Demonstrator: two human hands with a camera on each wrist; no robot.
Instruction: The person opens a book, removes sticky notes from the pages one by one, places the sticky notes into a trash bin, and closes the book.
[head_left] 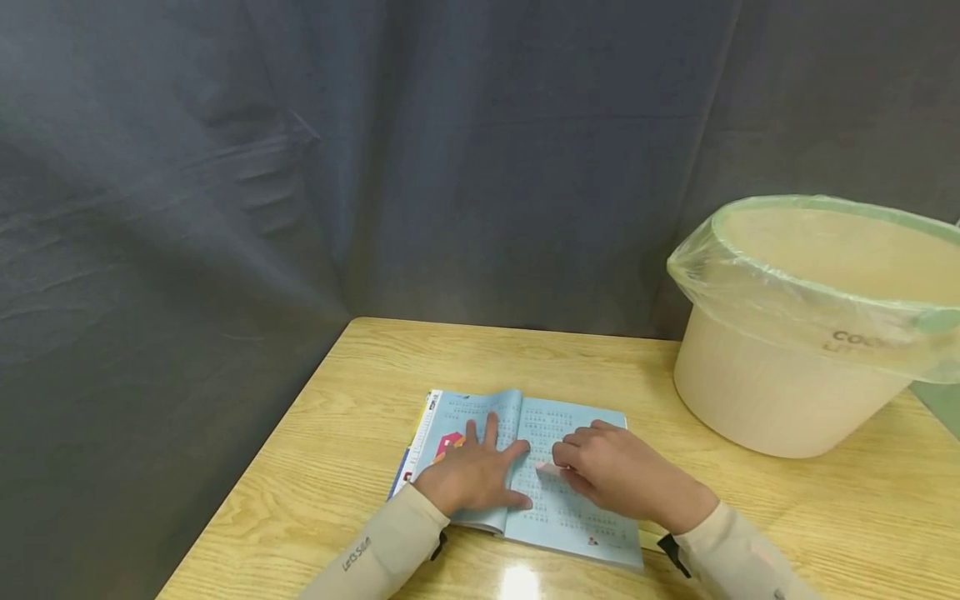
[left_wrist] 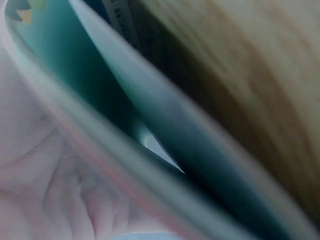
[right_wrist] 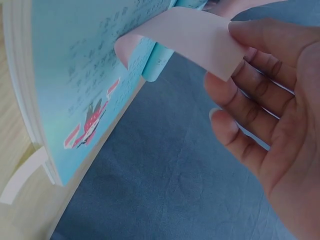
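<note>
An open book (head_left: 570, 517) with light blue printed pages lies on the table. My left hand (head_left: 480, 475) rests on it with fingers spread, across the left page and the centre fold. In the left wrist view, page edges (left_wrist: 165, 105) bow apart beside the palm (left_wrist: 60, 195). Over the right page, my right hand (head_left: 622, 471) pinches a pale pink paper strip (right_wrist: 192, 37) between thumb and fingers. The strip curls back toward the page, where its other end meets the print. A small red bird picture (right_wrist: 90, 122) shows near that page's corner.
A large cream bucket (head_left: 780, 383) with a pale green rim and a clear plastic liner (head_left: 720, 267) stands at the right. Another pale strip (right_wrist: 22, 175) sticks out from the book's edge. A dark grey curtain (head_left: 525, 167) hangs behind the wooden table (head_left: 420, 350).
</note>
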